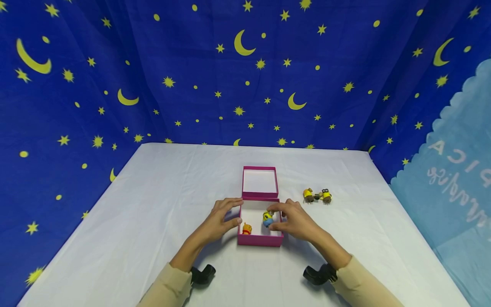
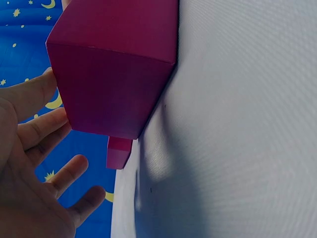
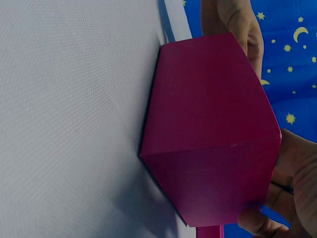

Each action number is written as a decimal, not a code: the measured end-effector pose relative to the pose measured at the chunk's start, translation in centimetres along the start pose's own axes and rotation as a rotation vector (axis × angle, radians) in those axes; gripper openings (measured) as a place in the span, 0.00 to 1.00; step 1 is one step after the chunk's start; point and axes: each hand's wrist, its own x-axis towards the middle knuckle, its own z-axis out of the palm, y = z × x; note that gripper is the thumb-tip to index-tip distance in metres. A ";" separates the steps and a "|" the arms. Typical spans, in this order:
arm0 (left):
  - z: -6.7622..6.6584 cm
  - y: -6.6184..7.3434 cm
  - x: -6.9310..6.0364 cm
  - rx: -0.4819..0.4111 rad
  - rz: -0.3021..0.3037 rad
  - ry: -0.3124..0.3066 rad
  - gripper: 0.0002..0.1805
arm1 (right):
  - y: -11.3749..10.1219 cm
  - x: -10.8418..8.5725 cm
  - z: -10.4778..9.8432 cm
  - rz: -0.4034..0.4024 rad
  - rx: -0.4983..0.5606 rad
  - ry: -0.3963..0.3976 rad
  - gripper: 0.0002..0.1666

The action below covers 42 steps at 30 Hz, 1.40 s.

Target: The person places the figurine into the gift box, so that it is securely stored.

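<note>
Right hand (image 1: 296,219) pinches the minion (image 1: 267,220) inside the box (image 1: 259,241), near its right wall; left hand (image 1: 219,219), fingers loosely spread, touches the box's left wall. Placing looks to be the step: next calls for easing finger and thumb apart, clear of the box's rim.

Head pic bright; wrist pics dimmer, soft shadows on tbl (image 2: 247,99).

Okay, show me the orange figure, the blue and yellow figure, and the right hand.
Orange figure (image 1: 247,228): head view, on its head.
Blue and yellow figure (image 1: 267,220): head view, on its blue lower part.
Right hand (image 1: 297,219): head view, on its back.
</note>
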 end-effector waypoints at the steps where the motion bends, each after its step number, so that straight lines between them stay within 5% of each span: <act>1: 0.0 0.0 0.0 0.000 -0.001 -0.001 0.28 | -0.1 0.0 0.0 -0.002 -0.003 -0.006 0.28; 31: 0.1 0.3 0.3 0.032 0.027 0.031 0.27 | -1.6 0.5 0.3 -0.059 -0.232 -0.084 0.18; 42: 0.0 0.3 0.2 0.026 0.023 0.022 0.28 | -2.0 1.0 0.1 -0.023 -0.264 -0.163 0.15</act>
